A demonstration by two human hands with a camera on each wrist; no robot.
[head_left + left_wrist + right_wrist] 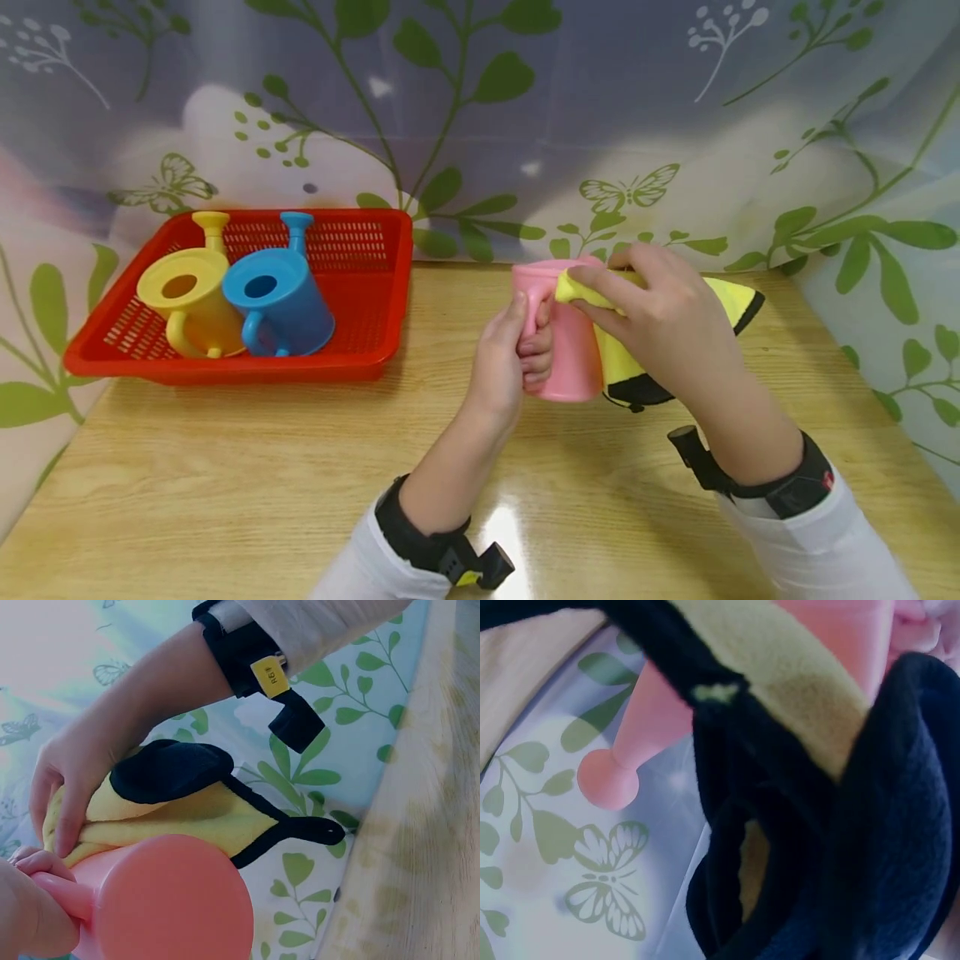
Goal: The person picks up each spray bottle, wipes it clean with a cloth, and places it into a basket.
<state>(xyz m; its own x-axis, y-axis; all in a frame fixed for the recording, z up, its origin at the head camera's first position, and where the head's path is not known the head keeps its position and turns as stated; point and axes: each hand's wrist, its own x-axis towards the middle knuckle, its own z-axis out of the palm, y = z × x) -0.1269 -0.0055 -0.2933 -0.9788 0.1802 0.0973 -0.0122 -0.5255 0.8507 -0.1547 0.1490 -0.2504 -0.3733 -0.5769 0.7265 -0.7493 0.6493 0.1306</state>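
My left hand (502,358) grips the handle of a pink watering can (573,358), fingers curled round it. In the left wrist view the can's round flat base (176,907) shows, so it is held off the table. My right hand (667,308) pinches a yellow cloth with black edging (618,358) against the can's upper rim. The rest of the cloth hangs down along the can's right side, its black loop (322,830) dangling. In the right wrist view the can's spout (607,780) points away, and folds of cloth cover much of the can and right hand.
A red plastic basket (225,368) stands at the left on the wooden table (247,467). Inside it are a yellow watering can (202,308) and a blue watering can (292,308), side by side. A leaf-patterned curtain (480,167) runs behind the table and along its sides.
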